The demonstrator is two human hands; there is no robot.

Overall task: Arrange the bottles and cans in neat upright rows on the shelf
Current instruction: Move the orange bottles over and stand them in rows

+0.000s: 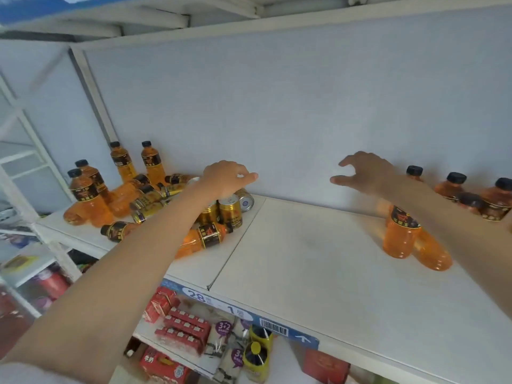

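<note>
A white shelf [318, 259] carries two groups of drinks, well apart, with a bare stretch between them.

On the left lies a jumble. Four orange bottles [151, 162] with black caps stand upright toward the back and left. Others lie on their sides. One toppled bottle [203, 238] near the front has its long axis running from lower left to upper right, cap toward the right. Another fallen bottle [116, 230] lies beside it with its cap pointing left. Gold cans [230, 212] sit in the same heap: two stand upright just beside the toppled bottle, and one tipped can [245, 200] lies with its round end facing right. Several more cans lie on their sides deeper in the pile.

The left hand [225, 178] hovers over the upright cans with fingers loosely curled and the forefinger stretched right; it grips nothing that I can see.

The right hand [363, 171] is spread wide in the air, thumb and fingers apart, holding nothing, near the shelf's back wall.

On the right, a cluster of bottles [454, 187] stands upright by the wall, partly hidden by the right forearm. One front bottle [399, 236] stands upright and touches a leaning bottle [432, 253] whose base points to the front right.

Below, a lower shelf [177, 353] holds red cartons [185, 328].
</note>
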